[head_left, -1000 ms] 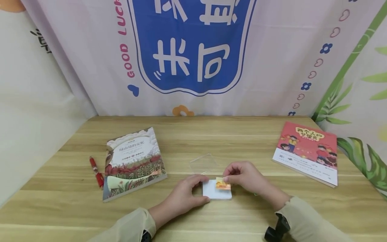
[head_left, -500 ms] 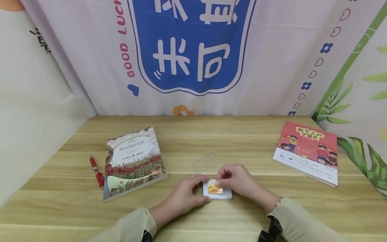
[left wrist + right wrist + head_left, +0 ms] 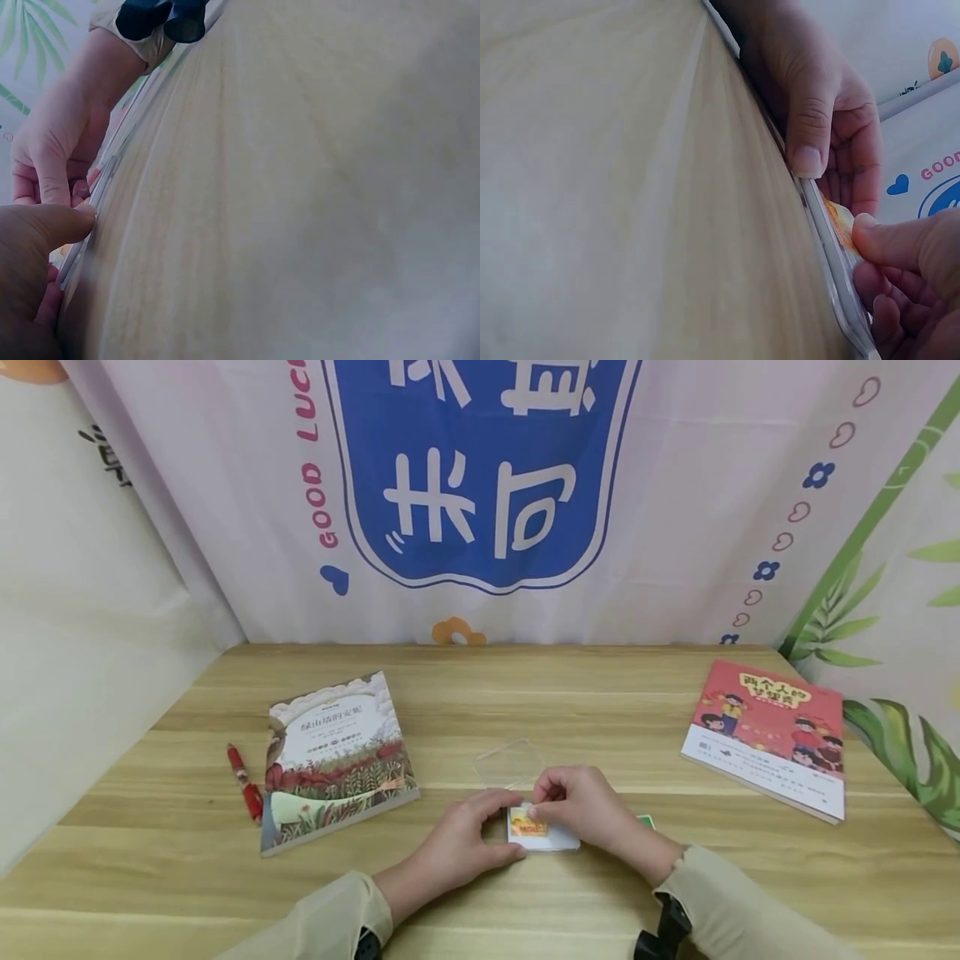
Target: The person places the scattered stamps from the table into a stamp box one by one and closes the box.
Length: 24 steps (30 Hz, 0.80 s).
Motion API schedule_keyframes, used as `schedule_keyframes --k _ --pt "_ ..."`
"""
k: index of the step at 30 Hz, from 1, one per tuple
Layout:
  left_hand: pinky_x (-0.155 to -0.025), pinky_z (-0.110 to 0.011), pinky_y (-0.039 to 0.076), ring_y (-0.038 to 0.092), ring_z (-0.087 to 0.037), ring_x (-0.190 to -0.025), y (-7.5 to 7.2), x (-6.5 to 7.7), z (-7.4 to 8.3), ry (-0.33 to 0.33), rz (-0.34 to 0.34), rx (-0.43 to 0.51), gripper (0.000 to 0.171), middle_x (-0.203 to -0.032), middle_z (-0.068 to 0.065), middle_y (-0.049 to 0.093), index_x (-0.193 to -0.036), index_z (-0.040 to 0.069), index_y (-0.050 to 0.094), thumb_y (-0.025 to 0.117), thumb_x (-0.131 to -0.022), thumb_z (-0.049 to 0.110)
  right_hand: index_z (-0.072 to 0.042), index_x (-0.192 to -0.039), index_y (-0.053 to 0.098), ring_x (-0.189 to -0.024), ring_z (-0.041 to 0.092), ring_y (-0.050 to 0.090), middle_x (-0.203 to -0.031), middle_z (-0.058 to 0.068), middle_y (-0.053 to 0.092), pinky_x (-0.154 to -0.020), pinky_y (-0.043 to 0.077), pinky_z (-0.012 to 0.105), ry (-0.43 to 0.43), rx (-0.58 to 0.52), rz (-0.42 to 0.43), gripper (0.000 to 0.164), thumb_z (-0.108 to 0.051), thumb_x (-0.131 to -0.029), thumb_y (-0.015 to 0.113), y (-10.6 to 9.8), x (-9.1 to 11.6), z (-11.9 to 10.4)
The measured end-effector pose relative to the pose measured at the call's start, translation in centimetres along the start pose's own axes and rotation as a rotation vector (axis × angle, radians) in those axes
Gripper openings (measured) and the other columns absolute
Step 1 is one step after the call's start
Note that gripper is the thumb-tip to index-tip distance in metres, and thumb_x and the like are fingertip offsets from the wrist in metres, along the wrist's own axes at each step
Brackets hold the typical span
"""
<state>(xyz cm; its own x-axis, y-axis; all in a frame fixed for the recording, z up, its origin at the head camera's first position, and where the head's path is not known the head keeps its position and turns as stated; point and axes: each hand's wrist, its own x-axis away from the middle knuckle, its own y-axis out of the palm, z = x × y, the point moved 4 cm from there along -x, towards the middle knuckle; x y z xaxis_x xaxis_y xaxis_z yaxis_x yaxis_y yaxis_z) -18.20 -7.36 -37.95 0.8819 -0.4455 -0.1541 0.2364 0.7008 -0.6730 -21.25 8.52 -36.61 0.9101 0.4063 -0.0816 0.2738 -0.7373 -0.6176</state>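
Observation:
A flat white case point(image 3: 558, 837) with a thin clear rim lies on the table, just in front of the seated person. My left hand point(image 3: 467, 835) grips its left end, thumb at the near edge and fingers at the far edge. My right hand point(image 3: 581, 802) pinches a small yellow-orange printed piece point(image 3: 528, 823), thin like a sticker or card, between thumb and forefinger. That piece lies over the left half of the case's white face. In the right wrist view, the right thumb point(image 3: 885, 241) presses on the printed piece point(image 3: 838, 221), close to the left thumb point(image 3: 808, 154).
A clear square plastic lid point(image 3: 510, 762) lies just behind the case. An illustrated book point(image 3: 337, 760) and a red pen point(image 3: 245, 783) are at the left, a red-and-white book point(image 3: 767, 739) at the right. Part of a green-edged piece point(image 3: 646, 821) shows beside the right forearm.
My right hand has moved left with the yellow-orange piece, bringing it from the case's right half to its left half. My left hand keeps its grip on the case.

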Motion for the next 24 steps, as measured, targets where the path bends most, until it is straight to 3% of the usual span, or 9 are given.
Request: schedule_keyframes --k 13,24 --pt "-0.097 -0.041 0.045 0.054 -0.026 -0.115 -0.11 -0.07 0.04 0.015 -0.002 -0.018 0.053 -0.125 -0.009 0.058 -0.121 0.005 0.059 0.078 -0.073 0.018 -0.012 -0.070 0.058 -0.065 0.009 0.050 -0.066 -0.006 0.055 -0.056 0.043 0.018 -0.012 0.041 0.000 0.016 -0.007 -0.076 0.073 0.34 -0.28 -0.29" --pt "-0.098 -0.042 0.043 0.053 -0.026 -0.116 0.03 -0.01 0.07 -0.012 -0.003 -0.005 0.053 -0.125 -0.008 0.058 -0.121 0.006 0.060 0.078 -0.073 0.019 -0.012 -0.072 0.058 -0.064 0.008 0.051 -0.067 -0.005 0.057 -0.056 0.044 0.018 -0.001 0.064 0.015 0.016 -0.009 -0.075 0.074 0.55 -0.14 -0.52"
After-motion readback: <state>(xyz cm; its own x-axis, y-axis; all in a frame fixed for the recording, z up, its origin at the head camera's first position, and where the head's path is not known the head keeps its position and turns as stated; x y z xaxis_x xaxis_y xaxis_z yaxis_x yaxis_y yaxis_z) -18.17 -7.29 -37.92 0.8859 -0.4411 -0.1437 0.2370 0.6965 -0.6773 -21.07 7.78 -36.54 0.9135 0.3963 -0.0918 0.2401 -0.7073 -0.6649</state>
